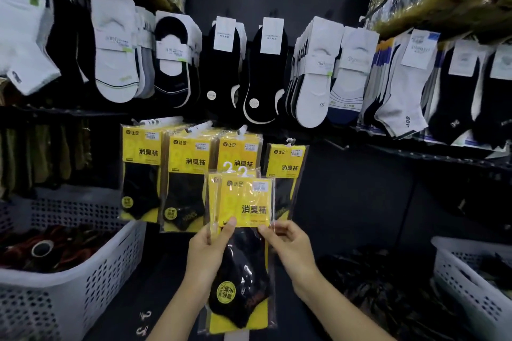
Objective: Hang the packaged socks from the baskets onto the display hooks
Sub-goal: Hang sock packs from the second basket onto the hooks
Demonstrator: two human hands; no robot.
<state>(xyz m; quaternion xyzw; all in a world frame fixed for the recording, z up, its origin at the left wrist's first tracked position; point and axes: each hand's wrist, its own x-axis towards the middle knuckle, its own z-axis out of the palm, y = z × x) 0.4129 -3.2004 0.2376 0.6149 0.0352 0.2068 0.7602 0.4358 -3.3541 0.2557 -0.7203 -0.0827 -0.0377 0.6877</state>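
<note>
Pegboard wall (pixel 346 188) behind, dark, with loose socks in rows above. Flanked low down by a left basket (pixel 105 271) and a right basket (pixel 454 271), both white and perforated, stock inside. Carries four stacks of hung packs (pixel 142 163) at mid height. Just in front of these, upright: held packs (pixel 245 202), seemingly two, fanned so the front overlaps the back. Gripped at the card's lower edge by left hand (pixel 206 249), thumb on the front face, and pinched at the right edge by right hand (pixel 288 243); hands apart, one per side. Probably weigh little; glossy film likely slick and floppy below, stiffer at the yellow card. Best taken by that card, steering the small hanger hooks (pixel 228 166) on top.
</note>
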